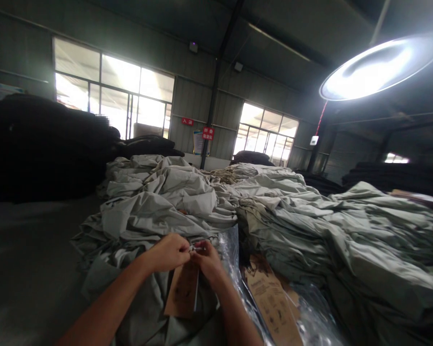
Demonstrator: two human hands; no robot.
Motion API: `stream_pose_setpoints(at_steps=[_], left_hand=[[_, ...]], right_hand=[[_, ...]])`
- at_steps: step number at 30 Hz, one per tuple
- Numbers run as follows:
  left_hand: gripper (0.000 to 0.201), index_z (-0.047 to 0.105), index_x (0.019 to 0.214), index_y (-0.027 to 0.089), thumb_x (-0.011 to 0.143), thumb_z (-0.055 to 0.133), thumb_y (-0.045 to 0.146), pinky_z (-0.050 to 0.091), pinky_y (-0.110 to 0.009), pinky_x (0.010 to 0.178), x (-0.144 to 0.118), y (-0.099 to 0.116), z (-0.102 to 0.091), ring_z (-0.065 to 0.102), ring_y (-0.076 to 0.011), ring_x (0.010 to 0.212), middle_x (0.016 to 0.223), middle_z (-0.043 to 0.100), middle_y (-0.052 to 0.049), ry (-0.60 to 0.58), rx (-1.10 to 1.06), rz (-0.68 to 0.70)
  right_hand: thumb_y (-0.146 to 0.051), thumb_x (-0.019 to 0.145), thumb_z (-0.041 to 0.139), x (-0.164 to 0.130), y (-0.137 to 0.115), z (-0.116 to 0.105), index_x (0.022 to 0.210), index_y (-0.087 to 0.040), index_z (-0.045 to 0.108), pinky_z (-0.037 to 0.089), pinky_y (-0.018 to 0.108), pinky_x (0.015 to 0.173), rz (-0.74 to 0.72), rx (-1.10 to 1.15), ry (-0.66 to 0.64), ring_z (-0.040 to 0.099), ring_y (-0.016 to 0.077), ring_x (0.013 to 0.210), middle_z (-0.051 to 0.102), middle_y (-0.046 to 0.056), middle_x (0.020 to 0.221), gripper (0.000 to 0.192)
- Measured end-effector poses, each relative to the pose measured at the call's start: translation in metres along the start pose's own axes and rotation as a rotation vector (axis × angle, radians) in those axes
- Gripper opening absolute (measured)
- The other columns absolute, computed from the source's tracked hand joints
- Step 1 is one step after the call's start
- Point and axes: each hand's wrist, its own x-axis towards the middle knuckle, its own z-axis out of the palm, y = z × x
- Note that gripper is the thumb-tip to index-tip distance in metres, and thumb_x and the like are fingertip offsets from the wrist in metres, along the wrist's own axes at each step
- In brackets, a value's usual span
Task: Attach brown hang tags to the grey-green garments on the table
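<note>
My left hand (171,252) and my right hand (207,259) meet over the grey-green fabric (140,307) in front of me. Both have their fingers closed around a thin whitish cord (192,248), small and partly hidden by the fingertips. A brown cardboard tag (182,290) with dark print hangs just below the hands, over the fabric. To the right of my right forearm lie more brown printed cardboard tags (272,302), with clear plastic film (233,250) beside them.
Large heaps of grey-green fabric (162,192) rise ahead, and another pile (364,240) spreads to the right. Dark stacked bundles (39,144) stand at the left. A bright round lamp (378,67) hangs at upper right, with a pull cord switch (314,140) below it.
</note>
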Motion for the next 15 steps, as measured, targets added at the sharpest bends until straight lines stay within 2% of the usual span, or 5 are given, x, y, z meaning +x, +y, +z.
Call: stream_pose_setpoints(at_steps=[5, 9, 11, 13, 15], left_hand=[[0.027, 0.045, 0.047, 0.018, 0.070, 0.042, 0.031, 0.024, -0.022, 0.048, 0.001, 0.006, -0.003, 0.037, -0.0099, 0.048, 0.046, 0.038, 0.005, 0.051, -0.068, 0.013], [0.040, 0.049, 0.053, 0.019, 0.080, 0.030, 0.041, 0.034, -0.023, 0.055, 0.010, -0.007, -0.008, 0.048, -0.0134, 0.056, 0.053, 0.051, 0.001, 0.299, -0.163, -0.080], [0.032, 0.053, 0.056, 0.019, 0.075, 0.037, 0.038, 0.035, -0.023, 0.055, 0.014, -0.020, -0.005, 0.051, -0.0151, 0.060, 0.057, 0.057, 0.000, 0.344, -0.139, -0.167], [0.023, 0.058, 0.060, 0.018, 0.069, 0.046, 0.035, 0.036, -0.024, 0.056, 0.016, -0.033, 0.003, 0.055, -0.0172, 0.064, 0.060, 0.062, -0.001, 0.286, -0.111, -0.179], [0.018, 0.063, 0.062, 0.018, 0.066, 0.050, 0.031, 0.039, -0.025, 0.059, 0.016, -0.043, 0.013, 0.058, -0.0197, 0.068, 0.064, 0.065, -0.002, 0.234, -0.087, -0.155]], right_hand=[[-0.015, 0.049, 0.065, -0.016, -0.034, 0.010, 0.069, -0.018, 0.055, 0.038, 0.020, 0.047, 0.100, 0.219, -0.099, 0.050, 0.0093, 0.045, 0.057, -0.006, 0.051, 0.023], [-0.020, 0.052, 0.062, -0.018, -0.049, 0.003, 0.070, -0.014, 0.065, 0.043, 0.023, 0.052, 0.152, 0.377, -0.153, 0.058, 0.0132, 0.056, 0.066, 0.002, 0.064, 0.019], [-0.018, 0.047, 0.065, -0.013, -0.047, 0.001, 0.076, -0.015, 0.067, 0.047, 0.027, 0.059, 0.138, 0.449, -0.118, 0.062, 0.0169, 0.066, 0.069, 0.004, 0.074, 0.029], [-0.012, 0.041, 0.070, -0.007, -0.040, -0.001, 0.080, -0.017, 0.066, 0.048, 0.029, 0.065, 0.085, 0.437, -0.037, 0.063, 0.0181, 0.071, 0.070, 0.003, 0.078, 0.040], [-0.015, 0.040, 0.074, 0.001, -0.030, -0.004, 0.076, -0.018, 0.063, 0.046, 0.027, 0.059, 0.028, 0.349, 0.083, 0.060, 0.0158, 0.064, 0.068, 0.000, 0.071, 0.038]])
